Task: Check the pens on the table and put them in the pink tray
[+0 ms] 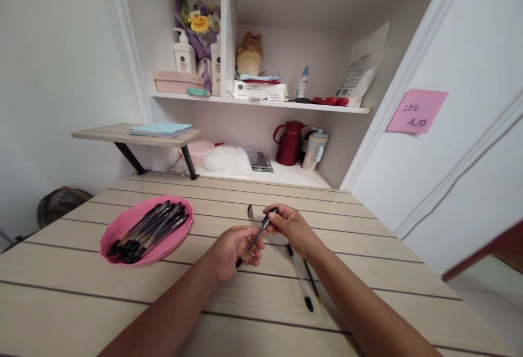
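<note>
My left hand (pixel 233 250) and my right hand (pixel 291 226) both grip one black pen (pixel 256 238) above the wooden table (pixel 368 280). The left hand's fingers close round the pen's lower barrel. Fingers of the right hand pinch its upper end near the cap. A small dark pen cap (pixel 250 211) lies on the table just behind the hands. A clear pen barrel (pixel 300 278) and a thin dark refill (pixel 311 278) lie on the table under my right forearm. A pink oval tray (pixel 122 223) at the left holds several black pens (pixel 149 231).
A raised wooden shelf (pixel 134 134) with a light blue notebook (pixel 161 128) stands at the back left. Behind the table, white wall shelves hold bottles, a red kettle (pixel 289 143), a mug and packets. A pink sticky note (pixel 415 110) hangs on the right wall.
</note>
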The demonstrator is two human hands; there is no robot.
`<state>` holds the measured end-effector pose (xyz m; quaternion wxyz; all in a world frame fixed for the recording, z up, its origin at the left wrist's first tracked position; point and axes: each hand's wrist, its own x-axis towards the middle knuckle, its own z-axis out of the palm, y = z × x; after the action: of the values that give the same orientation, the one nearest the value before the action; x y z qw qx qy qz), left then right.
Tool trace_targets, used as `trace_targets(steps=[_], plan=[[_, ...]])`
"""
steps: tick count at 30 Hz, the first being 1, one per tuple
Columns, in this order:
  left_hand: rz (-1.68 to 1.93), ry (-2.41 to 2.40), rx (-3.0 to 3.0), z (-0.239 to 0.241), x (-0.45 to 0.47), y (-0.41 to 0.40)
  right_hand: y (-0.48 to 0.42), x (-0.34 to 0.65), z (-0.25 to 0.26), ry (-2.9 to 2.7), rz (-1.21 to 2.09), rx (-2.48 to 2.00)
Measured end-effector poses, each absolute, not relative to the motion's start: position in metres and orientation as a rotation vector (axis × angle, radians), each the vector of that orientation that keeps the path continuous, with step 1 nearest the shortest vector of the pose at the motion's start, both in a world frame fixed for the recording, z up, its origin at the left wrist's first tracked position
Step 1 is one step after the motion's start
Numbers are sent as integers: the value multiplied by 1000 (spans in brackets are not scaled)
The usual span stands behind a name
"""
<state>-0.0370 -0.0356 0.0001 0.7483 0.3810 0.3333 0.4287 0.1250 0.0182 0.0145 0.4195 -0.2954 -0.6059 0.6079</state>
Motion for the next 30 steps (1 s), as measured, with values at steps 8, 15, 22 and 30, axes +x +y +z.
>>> trace_targets(steps=[8, 15, 22, 30], plan=[[923, 655, 869, -3, -37, -38, 20, 129, 14, -1513, 1568, -717], [943, 797, 917, -11, -35, -37, 17, 125, 17, -1537, 1519, -736], [1041, 859, 1028, -14, -29, -36, 17, 122, 7, -1541, 1477, -733], [1089, 871, 1035, -7, -28, -35, 13, 123, 19, -1547, 1468, -754]])
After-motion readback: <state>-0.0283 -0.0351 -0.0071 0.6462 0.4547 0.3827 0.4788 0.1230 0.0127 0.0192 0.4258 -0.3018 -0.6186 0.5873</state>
